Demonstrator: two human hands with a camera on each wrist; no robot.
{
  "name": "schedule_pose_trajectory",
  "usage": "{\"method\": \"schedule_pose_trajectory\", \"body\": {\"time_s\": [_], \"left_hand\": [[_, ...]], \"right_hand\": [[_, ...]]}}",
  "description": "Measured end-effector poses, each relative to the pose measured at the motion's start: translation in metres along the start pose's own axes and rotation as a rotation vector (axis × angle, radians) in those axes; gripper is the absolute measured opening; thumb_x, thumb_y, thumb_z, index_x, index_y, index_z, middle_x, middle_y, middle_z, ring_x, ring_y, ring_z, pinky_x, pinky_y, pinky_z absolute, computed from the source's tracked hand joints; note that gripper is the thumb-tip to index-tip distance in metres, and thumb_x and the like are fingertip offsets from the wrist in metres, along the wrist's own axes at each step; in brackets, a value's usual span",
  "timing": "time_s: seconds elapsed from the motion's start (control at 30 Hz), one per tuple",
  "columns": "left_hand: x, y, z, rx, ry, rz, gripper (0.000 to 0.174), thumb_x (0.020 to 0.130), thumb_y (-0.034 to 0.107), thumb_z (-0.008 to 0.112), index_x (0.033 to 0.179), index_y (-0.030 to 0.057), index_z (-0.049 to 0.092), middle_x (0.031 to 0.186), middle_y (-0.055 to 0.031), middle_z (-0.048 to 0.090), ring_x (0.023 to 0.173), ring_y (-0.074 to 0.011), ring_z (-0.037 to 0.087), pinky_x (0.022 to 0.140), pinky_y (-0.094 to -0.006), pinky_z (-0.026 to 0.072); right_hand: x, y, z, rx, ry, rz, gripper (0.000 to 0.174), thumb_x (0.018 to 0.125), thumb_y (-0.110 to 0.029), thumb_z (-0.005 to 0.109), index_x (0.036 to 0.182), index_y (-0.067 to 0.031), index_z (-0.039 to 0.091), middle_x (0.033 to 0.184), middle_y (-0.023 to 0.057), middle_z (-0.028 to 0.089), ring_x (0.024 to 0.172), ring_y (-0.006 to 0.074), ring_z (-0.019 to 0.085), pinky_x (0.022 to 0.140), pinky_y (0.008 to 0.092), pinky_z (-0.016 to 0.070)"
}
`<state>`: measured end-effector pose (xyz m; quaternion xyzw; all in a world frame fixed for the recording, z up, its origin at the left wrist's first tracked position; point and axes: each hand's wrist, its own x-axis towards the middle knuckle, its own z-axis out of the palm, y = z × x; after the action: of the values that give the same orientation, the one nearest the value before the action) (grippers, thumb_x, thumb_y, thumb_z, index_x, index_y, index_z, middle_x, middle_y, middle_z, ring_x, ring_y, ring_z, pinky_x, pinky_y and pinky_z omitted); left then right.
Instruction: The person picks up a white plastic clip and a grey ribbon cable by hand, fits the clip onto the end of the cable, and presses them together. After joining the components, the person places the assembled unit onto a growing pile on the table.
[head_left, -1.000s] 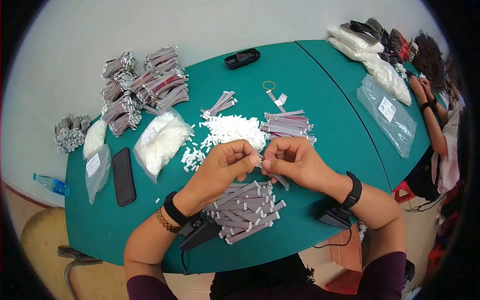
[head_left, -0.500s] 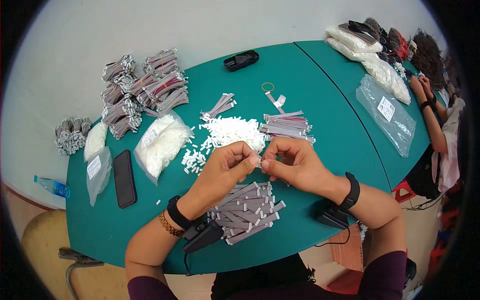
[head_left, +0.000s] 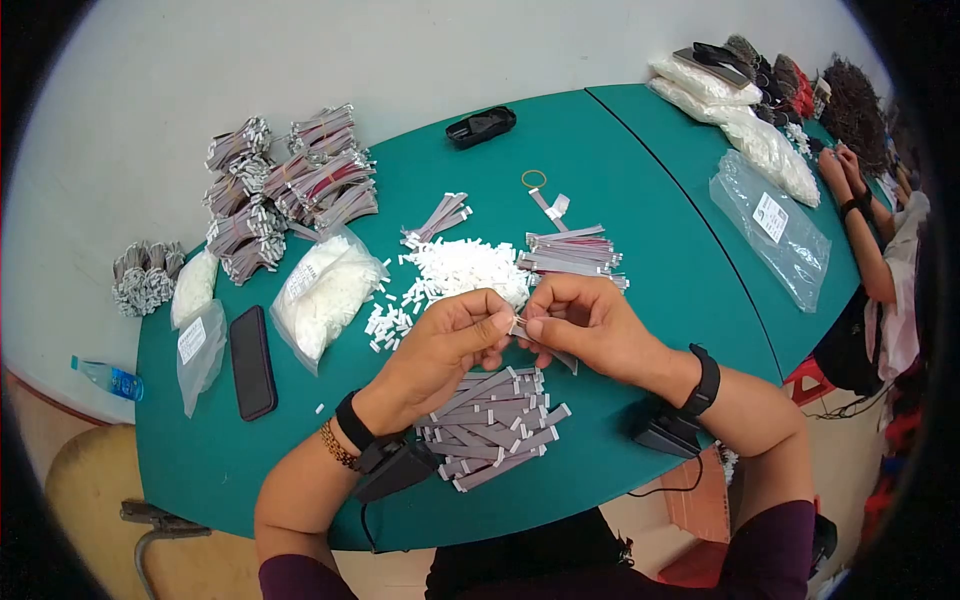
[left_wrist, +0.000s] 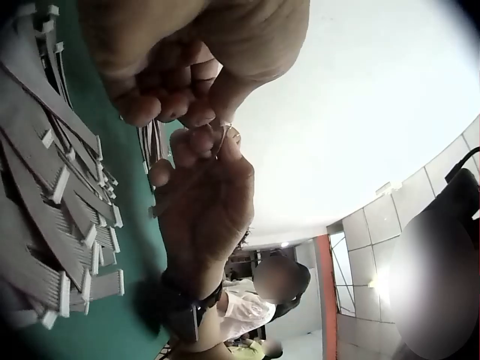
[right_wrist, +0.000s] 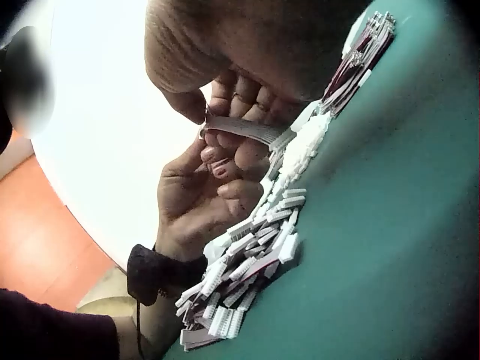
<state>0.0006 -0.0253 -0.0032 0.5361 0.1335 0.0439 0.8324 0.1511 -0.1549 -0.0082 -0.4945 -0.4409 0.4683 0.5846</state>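
A grey ribbon cable (right_wrist: 244,128) runs through the fingers of both hands in the right wrist view. The left hand (head_left: 450,335) pinches something small at the cable's end between thumb and index finger. Facing it, the right hand (head_left: 590,325) grips the cable near the same end, fingertips almost touching the left ones. Thin strands show between the fingertips. Below the hands lies a pile of grey cables with white end connectors (head_left: 490,435). Behind them is a heap of small white connectors (head_left: 465,268), with more cables (head_left: 570,252) to its right.
Bundled cables (head_left: 325,170) stand at the back left, near a bag of white parts (head_left: 325,290) and a phone (head_left: 253,362). A black case (head_left: 481,127), a rubber band (head_left: 534,179) and an empty bag (head_left: 772,225) lie farther off. Another person's arms (head_left: 865,225) show at right.
Both hands stay close together with small finger shifts. The cable piece below the right fingers, hardly visible half a second ago, shows again, and strands appear between the fingertips.
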Motion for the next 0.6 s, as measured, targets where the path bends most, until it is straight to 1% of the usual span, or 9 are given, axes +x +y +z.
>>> {"method": "schedule_pose_trajectory", "body": {"time_s": [0.17,0.27,0.37,0.47,0.6], "left_hand": [[0.001,0.0,-0.001,-0.007,0.004,-0.002,0.017,0.09,0.024,0.056,0.09,0.0069,0.053,0.076,0.001,0.054,0.068,-0.0068,0.048,0.063,-0.0222,0.0398],[0.0,0.002,0.004,0.066,0.064,0.01,0.014,0.09,0.02,0.056,0.092,0.0067,0.053,0.079,-0.0007,0.057,0.072,-0.0071,0.052,0.063,-0.0222,0.0424],[0.001,0.001,0.005,0.117,0.082,0.111,0.013,0.09,0.016,0.056,0.096,0.0055,0.052,0.083,-0.0024,0.058,0.075,-0.008,0.055,0.062,-0.0225,0.0448],[0.0,0.003,0.009,0.13,0.105,0.157,0.014,0.09,0.014,0.056,0.099,0.004,0.054,0.083,-0.0026,0.059,0.076,-0.0081,0.055,0.063,-0.0217,0.0442],[0.0,0.001,0.013,0.097,0.143,0.161,0.015,0.089,0.013,0.058,0.099,0.0026,0.054,0.083,-0.0028,0.06,0.073,-0.0079,0.055,0.063,-0.0215,0.0445]], "right_hand": [[0.001,0.001,-0.002,0.06,-0.006,0.021,0.009,0.086,-0.01,0.058,0.084,-0.002,0.056,0.077,0.0016,0.059,0.069,0.0064,0.057,0.058,0.0226,0.0506],[0.001,0.002,-0.002,0.057,0.002,0.006,0.009,0.087,-0.01,0.058,0.086,-0.0022,0.056,0.079,0.0025,0.061,0.069,0.0066,0.057,0.058,0.0223,0.0507],[0.001,0.002,-0.002,0.078,0.022,0.012,0.009,0.087,-0.011,0.059,0.088,-0.0027,0.055,0.081,0.0033,0.062,0.07,0.0065,0.057,0.058,0.0217,0.0505],[0.001,0.003,-0.001,0.076,0.038,-0.011,0.011,0.087,-0.013,0.06,0.09,-0.0028,0.055,0.082,0.0027,0.062,0.07,0.0064,0.058,0.057,0.0214,0.0502],[-0.001,0.002,0.001,0.034,0.065,-0.08,0.012,0.087,-0.013,0.061,0.09,-0.0026,0.055,0.082,0.0012,0.061,0.072,0.006,0.057,0.056,0.0209,0.0498]]}}
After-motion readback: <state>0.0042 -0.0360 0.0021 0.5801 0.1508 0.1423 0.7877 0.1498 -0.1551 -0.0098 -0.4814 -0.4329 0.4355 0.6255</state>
